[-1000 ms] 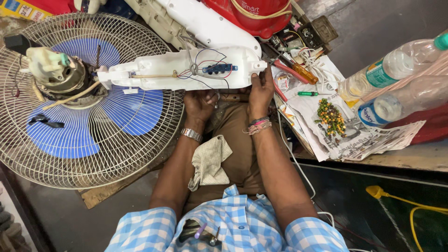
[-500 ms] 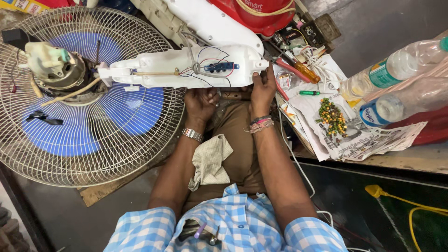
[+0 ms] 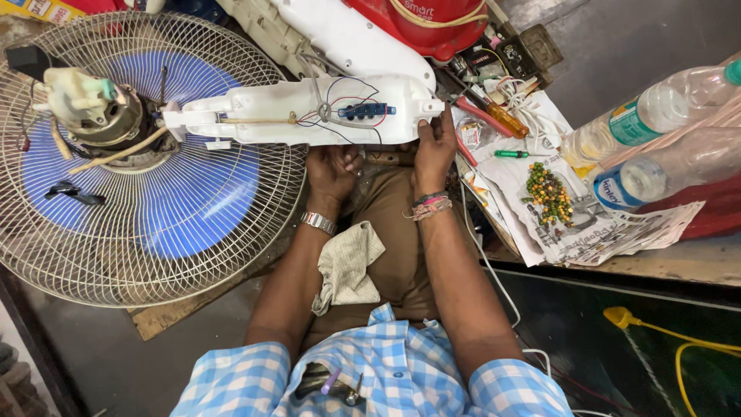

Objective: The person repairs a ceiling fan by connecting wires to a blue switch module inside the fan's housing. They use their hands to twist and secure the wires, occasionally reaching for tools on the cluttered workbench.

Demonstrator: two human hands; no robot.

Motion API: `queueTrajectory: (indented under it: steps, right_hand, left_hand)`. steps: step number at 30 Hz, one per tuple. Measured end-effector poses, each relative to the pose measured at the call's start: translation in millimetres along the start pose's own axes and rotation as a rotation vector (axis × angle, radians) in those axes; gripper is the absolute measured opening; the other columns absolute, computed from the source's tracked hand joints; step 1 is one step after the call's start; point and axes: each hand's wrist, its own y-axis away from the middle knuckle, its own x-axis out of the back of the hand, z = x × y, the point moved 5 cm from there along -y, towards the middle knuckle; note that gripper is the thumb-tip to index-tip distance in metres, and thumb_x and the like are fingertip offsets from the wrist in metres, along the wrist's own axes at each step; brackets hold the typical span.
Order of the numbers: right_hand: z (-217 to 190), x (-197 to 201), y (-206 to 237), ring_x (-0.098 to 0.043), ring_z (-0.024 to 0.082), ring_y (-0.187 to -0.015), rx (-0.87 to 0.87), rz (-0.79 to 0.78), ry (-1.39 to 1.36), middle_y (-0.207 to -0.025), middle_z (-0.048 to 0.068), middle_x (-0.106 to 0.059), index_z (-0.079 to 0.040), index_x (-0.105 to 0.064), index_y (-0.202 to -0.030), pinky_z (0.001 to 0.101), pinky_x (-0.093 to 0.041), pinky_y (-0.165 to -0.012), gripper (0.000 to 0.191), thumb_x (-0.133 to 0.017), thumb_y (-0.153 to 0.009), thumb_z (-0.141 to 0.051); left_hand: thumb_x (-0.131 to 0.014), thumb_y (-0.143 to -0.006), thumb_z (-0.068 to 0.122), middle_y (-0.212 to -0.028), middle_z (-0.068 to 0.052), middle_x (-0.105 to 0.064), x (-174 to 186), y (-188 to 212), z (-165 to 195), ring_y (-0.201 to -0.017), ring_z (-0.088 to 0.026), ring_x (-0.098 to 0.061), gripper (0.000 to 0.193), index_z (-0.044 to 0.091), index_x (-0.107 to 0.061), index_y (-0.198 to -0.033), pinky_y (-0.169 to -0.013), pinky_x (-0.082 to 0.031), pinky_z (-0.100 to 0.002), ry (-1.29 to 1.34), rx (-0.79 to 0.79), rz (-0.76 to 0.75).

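An open white fan housing (image 3: 255, 108) with coloured wires and a blue switch block (image 3: 367, 112) lies across my knees, joined to the fan motor (image 3: 104, 116). My right hand (image 3: 434, 143) grips the housing's right end from below. Under the housing's middle, my left hand (image 3: 333, 168) is curled with a watch on the wrist; what it holds is hidden. The blue-bladed fan in its wire guard (image 3: 147, 255) rests to my left.
A grey cloth (image 3: 347, 262) lies on my thigh. To the right, newspaper (image 3: 594, 232) carries small green and yellow parts (image 3: 546, 193), a screwdriver (image 3: 502, 116), a green marker (image 3: 511, 154) and two plastic bottles (image 3: 656, 108). A red casing (image 3: 432, 23) lies behind.
The housing and my hands have stayed almost in place; my right hand slid slightly along the housing's right end. The view shifted a little.
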Motion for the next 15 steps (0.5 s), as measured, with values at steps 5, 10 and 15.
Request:
queueTrajectory:
  steps: [5,10,15]
  right_hand:
    - [0.6,0.5,1.9,-0.064,0.013,-0.085,-0.075,0.019,-0.012,-0.119,0.012,-0.069,0.003,-0.045,-0.152,0.0272,-0.055,-0.062,0.055,-0.056,-0.097,0.007]
    - [-1.0,-0.8,3.6,-0.061,0.013,-0.071,-0.128,0.032,-0.009,-0.110,0.012,-0.069,0.003,-0.044,-0.153,0.0271,-0.051,-0.051,0.057,-0.056,-0.098,0.005]
    - [-0.1,0.2,3.7,-0.062,0.012,-0.072,-0.143,0.051,0.000,-0.109,0.011,-0.069,0.002,-0.041,-0.154,0.0270,-0.052,-0.051,0.060,-0.056,-0.097,0.005]
  left_hand:
    - [-0.047,-0.103,0.037,-0.069,-0.005,-0.052,-0.7,-0.9,-0.2,-0.064,-0.019,-0.048,0.037,0.009,-0.057,-0.080,-0.052,-0.037,-0.030,0.026,-0.008,-0.005]
    - [-0.045,-0.101,0.036,-0.077,-0.005,-0.057,-1.4,1.8,-1.1,-0.064,-0.017,-0.047,0.035,0.006,-0.061,-0.092,-0.053,-0.036,-0.028,-0.004,0.011,0.047]
    - [-0.045,-0.103,0.037,-0.080,-0.006,-0.058,-3.5,1.1,0.3,-0.065,-0.018,-0.048,0.036,0.005,-0.060,-0.095,-0.053,-0.038,-0.030,-0.003,-0.006,-0.008]
